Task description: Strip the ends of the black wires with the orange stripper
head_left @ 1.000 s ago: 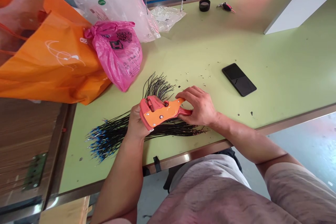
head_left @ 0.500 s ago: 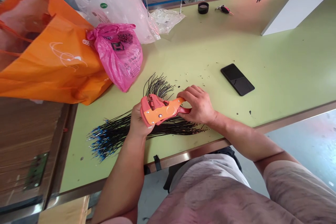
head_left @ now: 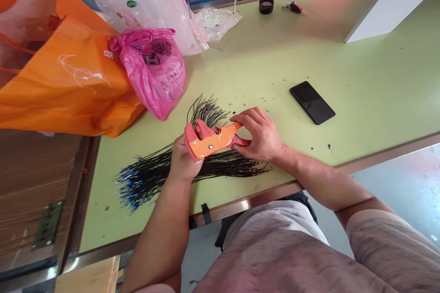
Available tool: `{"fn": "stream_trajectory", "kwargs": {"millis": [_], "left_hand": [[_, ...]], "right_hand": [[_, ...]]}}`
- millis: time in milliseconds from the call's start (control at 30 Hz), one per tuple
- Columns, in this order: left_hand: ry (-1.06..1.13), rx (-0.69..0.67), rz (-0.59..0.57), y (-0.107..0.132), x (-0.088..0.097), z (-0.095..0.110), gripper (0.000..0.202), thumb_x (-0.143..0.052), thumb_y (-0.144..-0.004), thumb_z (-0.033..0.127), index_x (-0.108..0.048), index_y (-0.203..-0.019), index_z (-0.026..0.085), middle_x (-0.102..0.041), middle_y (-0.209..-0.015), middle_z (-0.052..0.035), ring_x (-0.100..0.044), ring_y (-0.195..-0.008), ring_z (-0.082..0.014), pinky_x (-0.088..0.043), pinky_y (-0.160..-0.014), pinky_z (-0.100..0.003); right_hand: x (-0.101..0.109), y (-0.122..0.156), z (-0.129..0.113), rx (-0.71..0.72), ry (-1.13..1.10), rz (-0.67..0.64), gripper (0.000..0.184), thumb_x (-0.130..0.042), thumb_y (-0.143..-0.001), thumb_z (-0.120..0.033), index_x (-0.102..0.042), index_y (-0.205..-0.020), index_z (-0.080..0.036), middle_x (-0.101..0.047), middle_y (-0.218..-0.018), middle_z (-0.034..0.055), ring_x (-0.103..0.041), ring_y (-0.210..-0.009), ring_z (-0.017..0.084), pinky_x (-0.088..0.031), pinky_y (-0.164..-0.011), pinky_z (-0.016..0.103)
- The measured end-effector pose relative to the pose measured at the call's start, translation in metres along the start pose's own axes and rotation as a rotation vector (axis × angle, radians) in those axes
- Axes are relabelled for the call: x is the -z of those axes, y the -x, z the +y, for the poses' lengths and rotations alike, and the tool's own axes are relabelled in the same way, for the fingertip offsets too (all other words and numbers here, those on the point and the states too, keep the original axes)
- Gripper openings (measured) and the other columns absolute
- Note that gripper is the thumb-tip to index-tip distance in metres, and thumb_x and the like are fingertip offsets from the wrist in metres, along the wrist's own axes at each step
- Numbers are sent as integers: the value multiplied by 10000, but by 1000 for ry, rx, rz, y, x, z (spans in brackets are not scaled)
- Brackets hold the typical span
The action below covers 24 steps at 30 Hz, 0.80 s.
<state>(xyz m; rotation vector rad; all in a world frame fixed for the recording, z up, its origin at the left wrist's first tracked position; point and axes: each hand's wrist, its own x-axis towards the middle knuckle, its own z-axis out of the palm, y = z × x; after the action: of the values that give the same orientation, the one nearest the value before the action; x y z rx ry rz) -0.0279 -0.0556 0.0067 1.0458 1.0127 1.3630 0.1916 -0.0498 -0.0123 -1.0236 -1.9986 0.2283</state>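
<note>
Past the stripper [head_left: 210, 141], a knotted pink bag [head_left: 151, 71] slumps against an orange bag [head_left: 62, 68], and what's inside either can't be made out. A phone [head_left: 312, 102] lies off to the stripper's right. The left hand [head_left: 184, 160] closes around the stripper's body, the right hand [head_left: 257, 132] curls over its handle, and black wires [head_left: 161, 169] fan out just beneath it.

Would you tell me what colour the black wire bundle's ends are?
The black wire bundle has blue ends, best in the head view.
</note>
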Motion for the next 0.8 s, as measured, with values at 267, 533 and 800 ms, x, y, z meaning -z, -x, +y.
{"fn": "stream_trajectory", "kwargs": {"millis": [267, 533, 800], "left_hand": [[-22, -3, -24, 3, 4, -3, 524, -1017, -632, 668, -775, -765, 222, -811, -867, -77, -786, -798, -249, -704, -762, -375], [-21, -38, -35, 3, 9, -9, 466, -1020, -646, 613, -792, -793, 234, -794, -882, -87, -792, -906, -288, -695, -795, -397], [-55, -57, -4, 5, 1, -2, 499, -1071, -549, 602, -764, -758, 268, -747, -762, -24, -767, -800, -263, -720, -835, -448]], "right_hand": [[1, -1, -3, 50, 44, 27, 387, -687, -978, -416, -719, -1283, -181, -749, -1120, 115, -644, -1006, 263, -570, -896, 430], [1, 0, -2, 27, 61, -20, 352, -703, -952, -381, -736, -1250, -197, -761, -1094, 104, -637, -982, 256, -546, -884, 407], [-1, 4, -3, -31, 105, -63, 252, -641, -1026, -438, -739, -959, -216, -658, -742, 21, -530, -688, 172, -403, -663, 330]]}}
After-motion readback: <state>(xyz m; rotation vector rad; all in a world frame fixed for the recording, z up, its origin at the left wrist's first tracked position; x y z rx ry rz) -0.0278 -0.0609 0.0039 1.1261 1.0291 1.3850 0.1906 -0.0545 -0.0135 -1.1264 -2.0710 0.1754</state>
